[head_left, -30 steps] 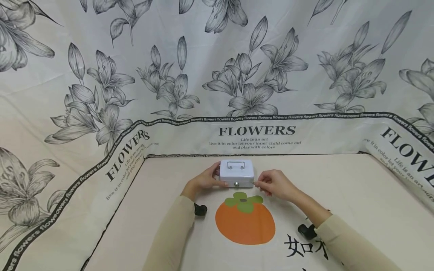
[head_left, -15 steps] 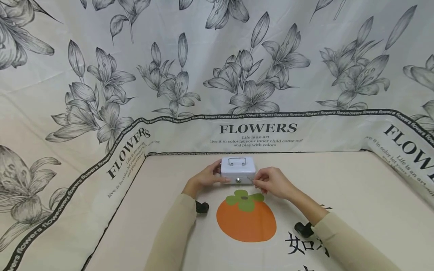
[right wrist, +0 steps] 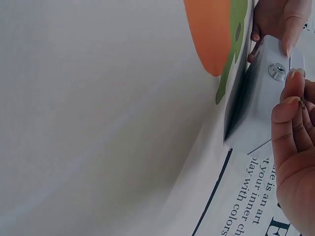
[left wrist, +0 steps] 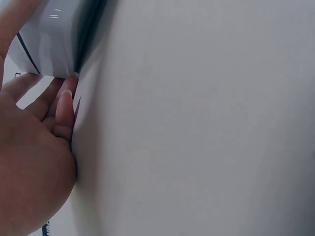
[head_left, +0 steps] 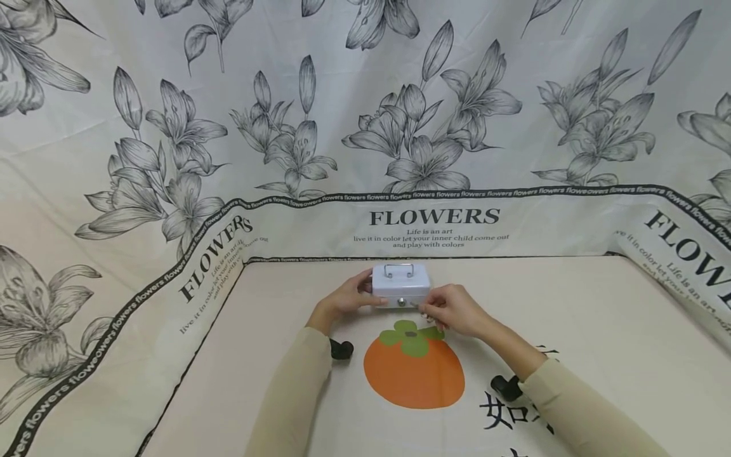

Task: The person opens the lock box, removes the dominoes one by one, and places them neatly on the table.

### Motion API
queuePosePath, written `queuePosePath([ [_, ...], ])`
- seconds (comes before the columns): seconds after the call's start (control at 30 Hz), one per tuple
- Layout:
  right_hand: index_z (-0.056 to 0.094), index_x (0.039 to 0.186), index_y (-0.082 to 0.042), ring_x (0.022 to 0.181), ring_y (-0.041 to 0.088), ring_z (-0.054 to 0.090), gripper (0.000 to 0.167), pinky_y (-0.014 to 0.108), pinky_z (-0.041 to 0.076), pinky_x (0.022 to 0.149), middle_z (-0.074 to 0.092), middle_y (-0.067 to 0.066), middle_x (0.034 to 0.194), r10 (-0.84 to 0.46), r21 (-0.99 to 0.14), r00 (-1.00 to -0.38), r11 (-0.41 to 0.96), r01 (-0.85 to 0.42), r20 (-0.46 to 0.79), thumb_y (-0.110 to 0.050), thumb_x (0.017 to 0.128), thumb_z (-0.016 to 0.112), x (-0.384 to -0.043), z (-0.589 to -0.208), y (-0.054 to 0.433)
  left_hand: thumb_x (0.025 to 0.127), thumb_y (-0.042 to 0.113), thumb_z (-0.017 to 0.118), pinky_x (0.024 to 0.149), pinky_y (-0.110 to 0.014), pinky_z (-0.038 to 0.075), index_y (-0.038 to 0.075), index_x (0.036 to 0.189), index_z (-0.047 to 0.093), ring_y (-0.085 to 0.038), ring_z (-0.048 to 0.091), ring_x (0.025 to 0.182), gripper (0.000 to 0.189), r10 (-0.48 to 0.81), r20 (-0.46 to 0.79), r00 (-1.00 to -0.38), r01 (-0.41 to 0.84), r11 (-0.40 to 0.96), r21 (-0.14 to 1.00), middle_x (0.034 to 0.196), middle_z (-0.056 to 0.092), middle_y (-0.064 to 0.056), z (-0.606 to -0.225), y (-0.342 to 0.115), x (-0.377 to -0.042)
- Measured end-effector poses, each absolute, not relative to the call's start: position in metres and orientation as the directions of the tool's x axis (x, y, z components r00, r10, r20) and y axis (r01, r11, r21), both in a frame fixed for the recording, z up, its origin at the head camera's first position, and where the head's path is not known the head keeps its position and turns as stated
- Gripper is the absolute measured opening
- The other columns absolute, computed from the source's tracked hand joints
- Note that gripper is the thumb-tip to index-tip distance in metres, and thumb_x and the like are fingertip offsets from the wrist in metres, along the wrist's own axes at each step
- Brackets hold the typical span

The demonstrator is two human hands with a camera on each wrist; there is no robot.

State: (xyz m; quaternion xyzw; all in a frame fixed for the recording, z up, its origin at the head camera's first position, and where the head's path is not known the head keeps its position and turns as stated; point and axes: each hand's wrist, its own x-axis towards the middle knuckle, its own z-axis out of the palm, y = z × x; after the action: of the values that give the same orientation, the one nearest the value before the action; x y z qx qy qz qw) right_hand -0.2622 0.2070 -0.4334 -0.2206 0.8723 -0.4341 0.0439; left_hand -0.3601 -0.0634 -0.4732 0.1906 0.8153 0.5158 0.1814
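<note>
A small white cash box (head_left: 400,287) with a wire handle on its lid stands near the back of the table. A round silver lock (head_left: 401,302) sits in its front face, its keyhole showing in the right wrist view. My left hand (head_left: 346,298) grips the box's left end, thumb on the front and fingers behind. My right hand (head_left: 457,310) is at the front right corner, pinching a small metal key (right wrist: 303,103) between thumb and fingers. Most of the key is hidden by the fingertips. Its tip is close to the lock, apart from it.
The pale table cover (head_left: 274,355) bears an orange persimmon print (head_left: 414,374) and black characters (head_left: 499,411). Behind the box rises a flower-printed cloth wall (head_left: 308,231). A black wrist device (head_left: 341,350) shows at the left sleeve, another (head_left: 506,388) at the right.
My right hand has moved left along the box's front, bringing the key nearer the lock. The left hand keeps its grip, and the box stays in place. The head view shifted slightly.
</note>
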Motion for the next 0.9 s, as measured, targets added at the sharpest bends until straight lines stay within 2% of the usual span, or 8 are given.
queuePosePath([
  [0.5,0.071,0.087,0.003,0.051,0.021,0.062,0.012,0.023,0.045,0.045,0.068,0.013,0.071,-0.429,-0.725,-0.894,0.574,-0.38,0.13,-0.004,0.096,0.068,-0.265,-0.433,0.193,0.083,0.024,0.087,0.103,-0.04,0.043,0.017,0.157,0.041,-0.021,0.057,0.112,0.087,0.484,-0.103,-0.869,0.072,0.33,0.941,0.125,0.063,-0.007,-0.476,-0.06,-0.361],
  [0.9,0.07,0.082,0.0,0.046,0.011,0.056,0.013,0.022,0.04,0.042,0.065,0.012,0.063,-0.408,-0.682,-0.902,0.622,-0.385,0.137,-0.004,0.095,0.067,-0.27,-0.439,0.183,0.083,0.025,0.086,0.101,-0.039,0.043,0.016,0.157,0.041,-0.022,0.055,0.111,0.087,0.475,-0.098,-0.874,0.087,0.352,0.932,0.124,0.063,-0.009,-0.477,-0.062,-0.361],
])
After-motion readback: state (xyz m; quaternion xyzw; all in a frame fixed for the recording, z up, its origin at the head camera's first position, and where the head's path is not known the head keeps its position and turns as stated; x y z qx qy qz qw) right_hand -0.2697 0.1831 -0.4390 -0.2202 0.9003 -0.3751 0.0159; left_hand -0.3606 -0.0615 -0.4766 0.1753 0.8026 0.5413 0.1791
